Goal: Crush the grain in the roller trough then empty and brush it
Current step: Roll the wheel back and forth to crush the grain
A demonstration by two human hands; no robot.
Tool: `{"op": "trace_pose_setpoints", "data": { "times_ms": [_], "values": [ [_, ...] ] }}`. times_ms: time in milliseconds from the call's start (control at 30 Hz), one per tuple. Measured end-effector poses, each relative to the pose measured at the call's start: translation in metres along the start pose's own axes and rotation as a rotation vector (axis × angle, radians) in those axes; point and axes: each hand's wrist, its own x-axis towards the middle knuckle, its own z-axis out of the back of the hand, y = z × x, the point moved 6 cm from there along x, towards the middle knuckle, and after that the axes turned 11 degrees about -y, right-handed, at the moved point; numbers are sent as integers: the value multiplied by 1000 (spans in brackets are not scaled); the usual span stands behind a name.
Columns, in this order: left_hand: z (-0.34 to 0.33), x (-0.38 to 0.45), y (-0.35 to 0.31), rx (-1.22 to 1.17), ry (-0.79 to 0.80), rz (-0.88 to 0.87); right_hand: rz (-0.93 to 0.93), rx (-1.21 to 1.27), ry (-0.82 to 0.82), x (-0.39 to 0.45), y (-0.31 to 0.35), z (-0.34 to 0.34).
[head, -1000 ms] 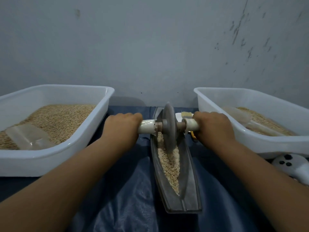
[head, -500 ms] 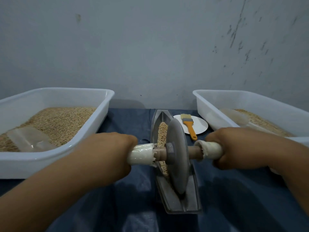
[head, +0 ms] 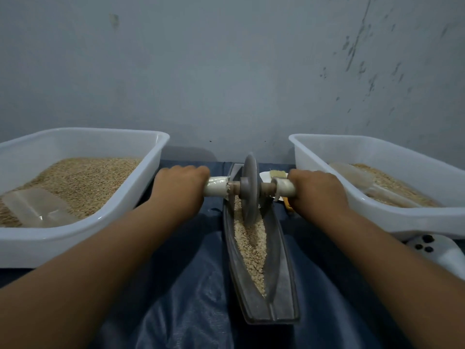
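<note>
A narrow grey trough (head: 283, 285) runs away from me on the blue cloth, with pale crushed grain (head: 251, 243) along its middle. A grey roller wheel (head: 249, 190) stands in the trough's far end on a wooden axle with white-wrapped handles. My left hand (head: 180, 187) grips the left handle and my right hand (head: 317, 190) grips the right handle. Behind the right hand, the bristles of a brush (head: 278, 174) on a small white plate show; its orange handle is mostly hidden.
A white tub (head: 83, 225) of whole grain with a clear scoop (head: 35, 207) stands at the left. A second white tub (head: 377, 212) with grain and a scoop stands at the right. A white object with dark dots (head: 432, 248) lies below it. A grey wall is close behind.
The wheel has rolled from the trough's near end back to its far end, both hands pushing the handles away from me. The brush is now largely covered by my right hand.
</note>
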Motion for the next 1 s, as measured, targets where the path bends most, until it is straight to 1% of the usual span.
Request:
{"op": "trace_pose_setpoints", "data": {
  "times_ms": [100,200,300,367,433,500,600,633,700,767,867,933,1000],
  "values": [
    [22,-27,-6,-41,33,-17,-3,79,217,-24,-4,21],
    [50,-57,-8,-80,45,-61,33,132,377,-53,-6,58],
    [80,-74,-8,-75,-41,-149,28,190,494,-69,-7,86],
    [82,-73,-6,-41,-10,-133,37,168,527,-67,-5,85],
    [60,-66,-4,-65,88,-66,28,132,505,-59,-1,71],
    [34,-52,-1,-78,146,-1,2,90,401,-42,2,50],
    [-4,-23,8,-116,174,81,15,-38,149,-7,5,23],
    [-13,-14,11,-119,170,99,41,-82,86,3,7,17],
    [-25,0,16,-104,146,111,70,-118,14,18,8,8],
    [-29,7,17,-102,111,109,69,-98,2,27,5,2],
    [-18,-3,12,-93,47,63,79,-65,33,20,4,3],
    [-4,-20,7,-90,13,27,65,-43,100,7,5,9],
    [16,-39,-1,-88,-8,-19,72,-7,212,-12,6,22]
  ]
}}
